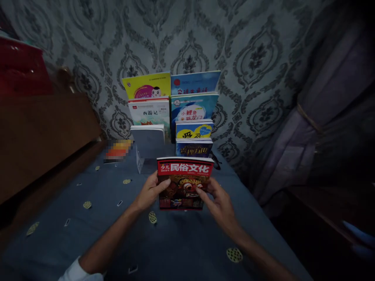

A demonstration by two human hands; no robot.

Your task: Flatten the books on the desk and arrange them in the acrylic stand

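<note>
A red and dark book [184, 191] with large white Chinese characters is held upright, its cover facing me. My left hand [150, 191] grips its left edge, thumb on the cover and fingers behind. On the opposite edge my right hand [218, 199] has the same kind of hold. Just beyond it stand upright books in two columns. The right column shows a dark blue book [193, 149], a yellow and blue book [187, 130] and taller blue books [193, 107]. A yellow book [146, 88], a white-topped book [149, 111] and a plain grey panel [150, 140] make up the left column.
Everything stands on a dark blue patterned cloth [117, 218]. A blurred-out orange item [118, 150] lies left of the books. Behind rises a patterned wall [258, 58]. A wooden board [43, 132] borders the left, a tied curtain [295, 136] the right.
</note>
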